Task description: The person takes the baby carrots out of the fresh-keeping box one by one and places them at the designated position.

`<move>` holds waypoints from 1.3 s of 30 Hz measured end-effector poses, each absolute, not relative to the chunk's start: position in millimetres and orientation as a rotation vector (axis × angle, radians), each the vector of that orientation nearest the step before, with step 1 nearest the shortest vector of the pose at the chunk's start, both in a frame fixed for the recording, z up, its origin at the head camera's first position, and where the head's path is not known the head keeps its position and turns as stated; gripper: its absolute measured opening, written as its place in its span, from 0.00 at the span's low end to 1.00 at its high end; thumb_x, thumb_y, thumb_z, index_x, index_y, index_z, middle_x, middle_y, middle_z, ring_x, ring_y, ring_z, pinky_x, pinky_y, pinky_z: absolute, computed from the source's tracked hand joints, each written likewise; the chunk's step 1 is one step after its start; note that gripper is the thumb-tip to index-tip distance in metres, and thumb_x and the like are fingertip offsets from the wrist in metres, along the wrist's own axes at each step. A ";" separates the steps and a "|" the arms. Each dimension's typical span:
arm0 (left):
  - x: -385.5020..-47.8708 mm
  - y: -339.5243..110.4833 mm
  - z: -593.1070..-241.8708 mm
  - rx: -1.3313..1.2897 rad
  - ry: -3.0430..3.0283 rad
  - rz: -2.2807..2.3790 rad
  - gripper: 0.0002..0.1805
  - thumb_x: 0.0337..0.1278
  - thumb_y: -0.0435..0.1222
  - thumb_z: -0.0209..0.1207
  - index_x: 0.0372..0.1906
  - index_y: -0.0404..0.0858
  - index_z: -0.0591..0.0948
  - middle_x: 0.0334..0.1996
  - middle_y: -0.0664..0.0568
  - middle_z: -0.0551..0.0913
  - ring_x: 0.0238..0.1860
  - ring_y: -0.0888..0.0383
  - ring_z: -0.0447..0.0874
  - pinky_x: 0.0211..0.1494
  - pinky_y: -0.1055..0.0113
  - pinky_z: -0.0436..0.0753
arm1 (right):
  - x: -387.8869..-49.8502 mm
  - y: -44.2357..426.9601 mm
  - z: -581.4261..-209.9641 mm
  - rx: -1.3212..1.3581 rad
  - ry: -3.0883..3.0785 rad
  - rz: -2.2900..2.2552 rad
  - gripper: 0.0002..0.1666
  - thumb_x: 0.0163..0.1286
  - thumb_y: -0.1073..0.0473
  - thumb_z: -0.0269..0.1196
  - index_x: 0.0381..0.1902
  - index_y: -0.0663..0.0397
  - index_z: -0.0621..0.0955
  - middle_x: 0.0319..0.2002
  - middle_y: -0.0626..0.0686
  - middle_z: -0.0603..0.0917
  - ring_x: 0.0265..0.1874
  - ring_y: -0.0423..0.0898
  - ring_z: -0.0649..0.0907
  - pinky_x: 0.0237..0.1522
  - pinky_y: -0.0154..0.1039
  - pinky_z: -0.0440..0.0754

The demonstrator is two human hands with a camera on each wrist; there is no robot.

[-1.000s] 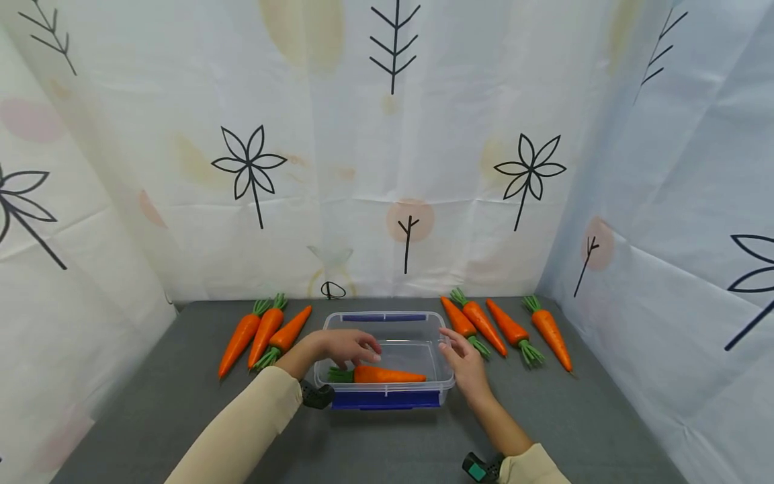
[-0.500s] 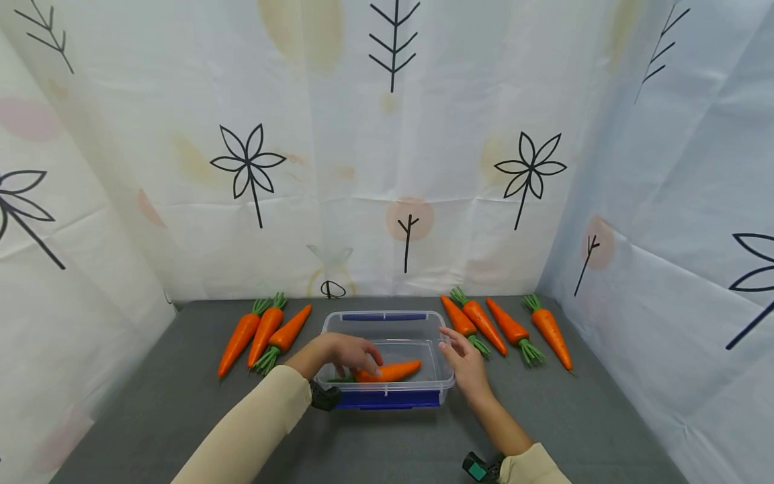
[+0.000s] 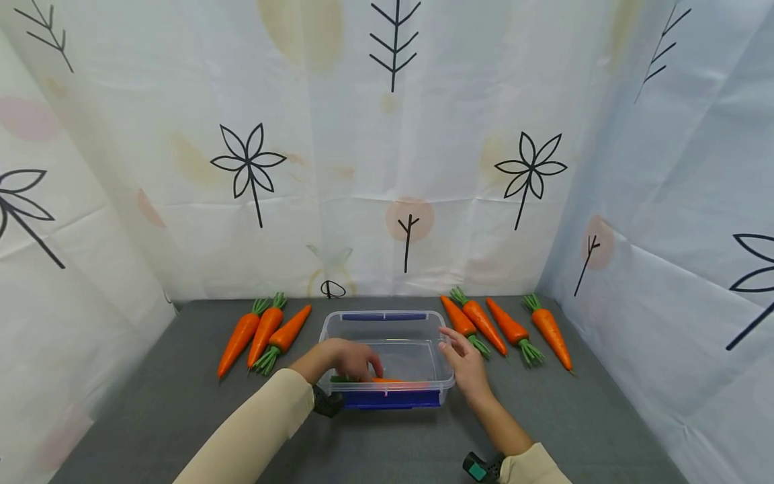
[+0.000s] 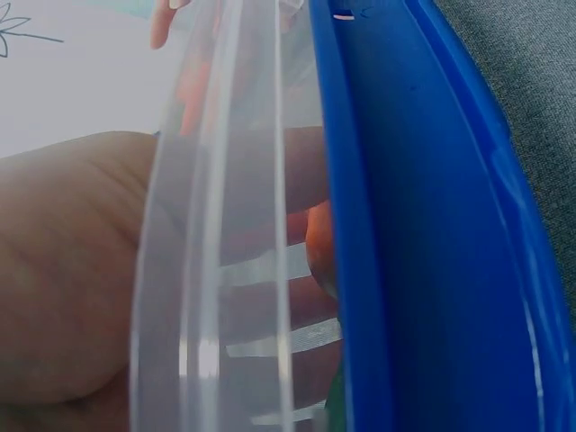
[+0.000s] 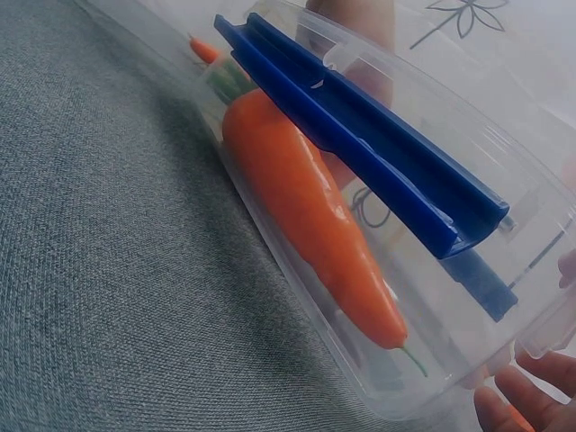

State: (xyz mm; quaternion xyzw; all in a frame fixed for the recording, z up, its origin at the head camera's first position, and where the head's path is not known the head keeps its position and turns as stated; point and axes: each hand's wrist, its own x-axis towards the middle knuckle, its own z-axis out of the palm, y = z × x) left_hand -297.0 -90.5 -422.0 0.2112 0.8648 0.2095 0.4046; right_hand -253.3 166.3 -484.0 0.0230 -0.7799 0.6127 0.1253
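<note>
My left hand [image 3: 353,359] reaches down inside a clear plastic box [image 3: 393,346] with blue clasps. Its fingers touch a carrot [image 5: 301,202] from behind, and the carrot lies along the box's front wall with its green top to the left. No finger covers the carrot's front in the right wrist view. Through the wall in the left wrist view, several fairly straight fingers [image 4: 306,301] show behind the carrot. At the box's right side, my right hand [image 3: 468,370] holds its loosely bent fingers by the rim, with nothing in its grasp.
Several carrots [image 3: 266,333] lie on the grey table [image 3: 151,410] left of the box. More carrots [image 3: 514,329] are spread out at the back right. A patterned white cloth [image 3: 338,242] hangs behind the table and along both sides.
My left hand has lowered from above the carrot into the box. The carrot tilted, tip toward the back, then came down against the front wall. My right hand has stayed in place.
</note>
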 end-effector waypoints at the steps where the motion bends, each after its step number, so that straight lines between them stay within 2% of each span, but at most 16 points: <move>1: -296.9 -90.4 -421.7 0.532 2.182 0.522 0.14 0.62 0.35 0.60 0.52 0.48 0.80 0.23 0.53 0.69 0.19 0.60 0.59 0.20 0.67 0.59 | -252.3 166.0 -482.1 0.061 -2.272 1.788 0.21 0.71 0.59 0.61 0.61 0.56 0.78 0.58 0.61 0.79 0.59 0.60 0.74 0.57 0.57 0.73; 2: -296.6 -90.4 -421.3 0.532 2.182 0.513 0.14 0.63 0.35 0.59 0.52 0.48 0.80 0.23 0.53 0.69 0.18 0.60 0.59 0.20 0.67 0.59 | -251.0 165.2 -479.6 0.061 -2.272 1.787 0.21 0.71 0.60 0.61 0.61 0.57 0.78 0.58 0.62 0.79 0.59 0.61 0.74 0.56 0.58 0.73; 6: -294.7 -90.7 -418.8 0.548 2.208 0.465 0.13 0.64 0.36 0.59 0.52 0.48 0.81 0.29 0.53 0.74 0.23 0.59 0.66 0.24 0.66 0.69 | -240.0 160.2 -461.1 0.068 -2.285 1.775 0.20 0.71 0.64 0.59 0.60 0.62 0.78 0.57 0.66 0.78 0.58 0.63 0.74 0.55 0.60 0.73; 10: -294.0 -89.6 -416.0 0.618 2.240 0.409 0.13 0.64 0.35 0.58 0.52 0.47 0.81 0.37 0.53 0.77 0.28 0.58 0.69 0.29 0.65 0.71 | -236.7 158.4 -456.4 0.071 -2.286 1.771 0.20 0.71 0.65 0.59 0.60 0.64 0.77 0.57 0.68 0.78 0.57 0.64 0.74 0.55 0.60 0.74; 14: -294.2 -88.8 -411.2 0.760 2.305 0.359 0.15 0.62 0.34 0.60 0.54 0.44 0.81 0.44 0.52 0.81 0.37 0.59 0.76 0.41 0.66 0.76 | -246.3 162.5 -472.0 0.061 -2.281 1.779 0.20 0.72 0.62 0.60 0.60 0.58 0.78 0.57 0.64 0.78 0.58 0.62 0.75 0.55 0.59 0.74; 16: -293.7 -89.5 -407.0 0.801 2.342 0.385 0.15 0.62 0.36 0.62 0.53 0.43 0.82 0.47 0.52 0.82 0.46 0.57 0.78 0.52 0.64 0.77 | -252.3 165.1 -480.8 0.050 -2.277 1.787 0.20 0.72 0.60 0.60 0.61 0.55 0.79 0.58 0.62 0.79 0.59 0.60 0.74 0.56 0.58 0.73; 18: -292.9 -91.1 -402.3 0.818 2.369 0.449 0.14 0.61 0.37 0.63 0.52 0.42 0.83 0.48 0.51 0.82 0.51 0.54 0.79 0.55 0.60 0.77 | -255.6 166.5 -485.6 0.053 -2.274 1.786 0.20 0.71 0.59 0.61 0.61 0.53 0.79 0.58 0.61 0.79 0.59 0.59 0.74 0.57 0.57 0.73; 27: -288.7 -106.4 -379.9 0.805 2.470 0.668 0.15 0.62 0.37 0.62 0.53 0.39 0.81 0.44 0.52 0.82 0.44 0.54 0.78 0.53 0.54 0.77 | -256.0 167.3 -486.2 0.078 -2.267 1.779 0.20 0.71 0.59 0.61 0.59 0.53 0.80 0.56 0.61 0.80 0.58 0.59 0.75 0.55 0.57 0.74; 33: -285.8 -119.4 -360.9 0.793 2.573 0.761 0.17 0.63 0.40 0.62 0.56 0.42 0.80 0.44 0.54 0.80 0.42 0.57 0.77 0.50 0.57 0.77 | -257.3 167.5 -485.0 0.073 -2.254 1.795 0.20 0.71 0.59 0.61 0.60 0.54 0.79 0.54 0.60 0.81 0.55 0.57 0.76 0.54 0.53 0.74; 39: -281.3 -132.2 -347.9 0.844 2.645 0.883 0.19 0.62 0.41 0.63 0.57 0.40 0.79 0.41 0.54 0.79 0.38 0.56 0.76 0.43 0.61 0.77 | -255.8 166.4 -484.8 0.066 -2.255 1.793 0.20 0.71 0.61 0.61 0.59 0.54 0.80 0.54 0.61 0.81 0.56 0.58 0.76 0.55 0.55 0.74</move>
